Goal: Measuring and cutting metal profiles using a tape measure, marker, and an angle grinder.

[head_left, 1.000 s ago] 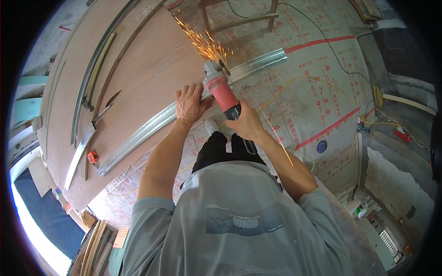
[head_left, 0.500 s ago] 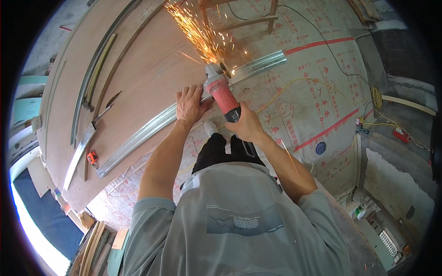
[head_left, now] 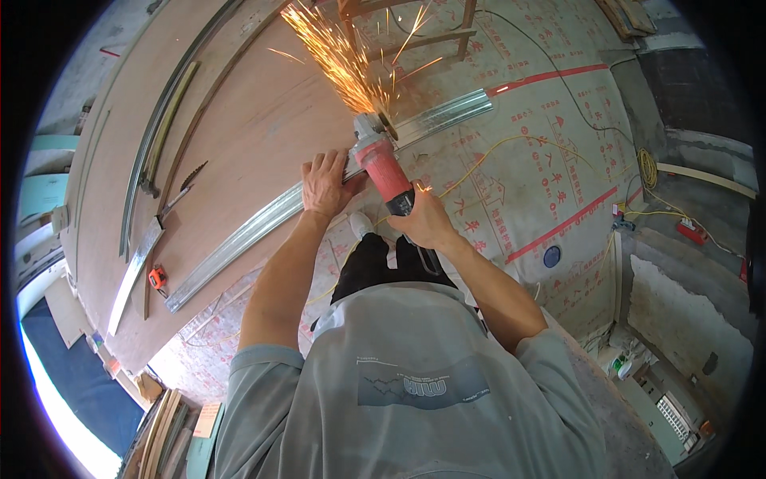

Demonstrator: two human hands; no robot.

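Note:
My right hand (head_left: 428, 219) is wrapped round the dark rear grip of a red angle grinder (head_left: 388, 174), whose grey head points away from me. The grinder's disc (head_left: 388, 125) meets a long, shiny metal channel (head_left: 247, 235) that lies slantwise across a wooden board. Orange sparks (head_left: 337, 65) spray from the disc toward the far left. Just left of the grinder, my left hand (head_left: 325, 184) grips the channel, fingers over its far side and thumb toward the grinder. The channel's far-right part (head_left: 447, 116) extends past the disc beyond the board.
On the board (head_left: 247, 136) lie a hammer (head_left: 169, 128), a narrow pointed saw (head_left: 183, 192), metal strips and an orange tape measure (head_left: 157, 277). A wooden frame (head_left: 463, 40) stands beyond the sparks. A yellow cord (head_left: 511, 142) crosses the printed floor covering (head_left: 527, 199).
The sparks fan out more widely, with stray streaks to both sides. The whole view has shifted slightly; both hands keep their holds, and the disc still throws sparks at the channel.

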